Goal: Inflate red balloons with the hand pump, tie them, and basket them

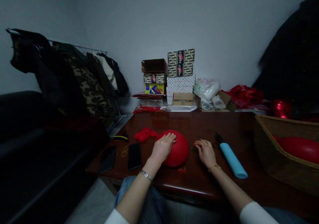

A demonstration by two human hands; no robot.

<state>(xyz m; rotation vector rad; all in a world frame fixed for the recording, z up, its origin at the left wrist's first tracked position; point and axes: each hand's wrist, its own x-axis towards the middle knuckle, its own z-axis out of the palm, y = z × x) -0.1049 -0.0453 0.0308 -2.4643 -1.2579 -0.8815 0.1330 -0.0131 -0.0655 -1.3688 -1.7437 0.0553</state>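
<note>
A round, inflated red balloon [178, 151] rests on the dark wooden table in front of me. My left hand [163, 147] lies on its upper left side, fingers stretched over the rubber. To the right of the balloon, my right hand [204, 151] is low over the table with its fingertips drawn together; whatever they pinch, if anything, is too small to make out. A blue hand pump [233, 160] with a black nozzle lies just beyond that hand. Small red and yellow bits [182, 170] sit at the balloon's near edge.
Flat red balloons [144, 134], two dark phones [134, 156] and yellow rubber bands [124, 151] lie at left. A wicker basket [267, 151] holding a red balloon [299, 148] stands at right. Stacked boxes [180, 84] line the wall behind the table [199, 121].
</note>
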